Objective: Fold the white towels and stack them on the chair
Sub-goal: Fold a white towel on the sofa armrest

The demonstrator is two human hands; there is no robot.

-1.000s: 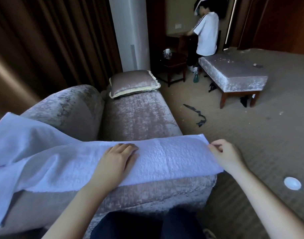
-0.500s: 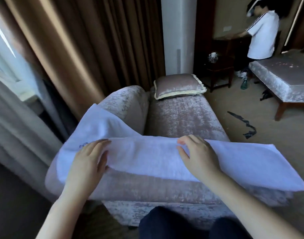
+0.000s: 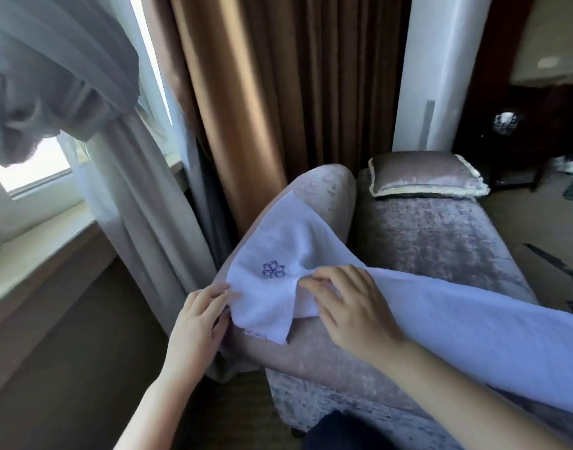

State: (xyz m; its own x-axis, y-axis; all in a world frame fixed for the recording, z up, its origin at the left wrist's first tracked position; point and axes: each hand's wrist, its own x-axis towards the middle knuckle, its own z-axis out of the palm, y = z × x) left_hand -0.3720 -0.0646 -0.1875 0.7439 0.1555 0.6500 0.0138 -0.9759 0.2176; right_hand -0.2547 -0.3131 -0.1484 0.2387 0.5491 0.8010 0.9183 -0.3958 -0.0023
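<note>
A white towel (image 3: pixel 467 329) of looped, nubbly terry lies draped across the near end of the chair (image 3: pixel 434 251). It is a long, low seat covered in crushed velvet of a greyish mauve, with a rounded, padded hump on its left side. The towel's left part spreads up over that hump as a flat, pointed flap. The rest runs off to the near right as a broad folded band with a soft, thick edge.

A small flower mark (image 3: pixel 273 269) is stitched in purple thread on the flap, and a narrow label (image 3: pixel 255 333) sits at the hanging near corner.

The right hand (image 3: pixel 350 306) rests on top of the towel just right of the stitching, its fingers bent and pinching a raised crease in the cloth. The left hand (image 3: pixel 197 316) meets the towel's left edge with its fingers stretched along the hem. Whether the thumb clamps the cloth from below cannot be told.

At the far end of the seat lies a flat, rectangular cushion (image 3: pixel 425 177) in the same velvet, trimmed with pale cord. Behind the chair hangs a brown curtain (image 3: pixel 246 108) in heavy, glossy pleats, with a smooth white column (image 3: pixel 434 69) to its right. To the left a thin grey curtain (image 3: pixel 139 190) falls in fine folds beside a pale window sill (image 3: pixel 35 241) — daylight comes in bright above it
</note>
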